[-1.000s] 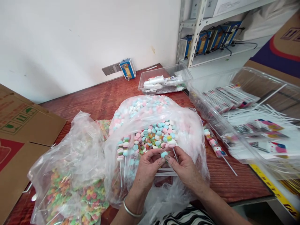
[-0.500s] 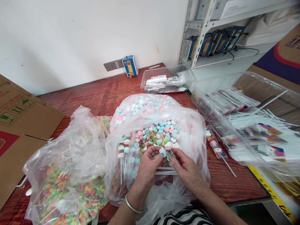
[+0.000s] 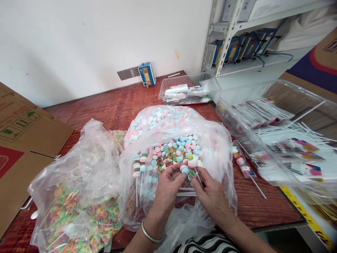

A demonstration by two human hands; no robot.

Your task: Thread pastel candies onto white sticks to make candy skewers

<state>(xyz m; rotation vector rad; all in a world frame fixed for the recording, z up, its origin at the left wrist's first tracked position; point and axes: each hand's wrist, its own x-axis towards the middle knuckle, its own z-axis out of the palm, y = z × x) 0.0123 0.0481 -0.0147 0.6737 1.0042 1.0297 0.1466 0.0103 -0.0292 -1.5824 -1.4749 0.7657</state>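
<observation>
Both of my hands meet over an open clear plastic bag (image 3: 222,165) full of pink, white and blue marshmallows (image 3: 181,140) with some ring-shaped gummies among them. Between the fingertips of my left hand (image 3: 170,184) are marshmallows (image 3: 185,170), pink and blue. My right hand (image 3: 210,189) pinches a white-sticked marshmallow skewer (image 3: 193,161), its white-and-pink piece showing above the fingers. A green gummy (image 3: 193,173) sits between the two hands at the fingertips. Several finished-looking marshmallow skewers (image 3: 136,168) lie on the bag's left side.
A clear bag of colourful gummies (image 3: 100,214) lies at the left by a cardboard box (image 3: 34,123). At the right, a clear bin (image 3: 237,135) holds white sticks and packets; a wrapped skewer (image 3: 243,165) lies beside it. A small tray (image 3: 189,100) stands behind.
Near my right fingertips more of the green gummy shows, and the skewer's stick and top piece are more visible. My hands have shifted only slightly.
</observation>
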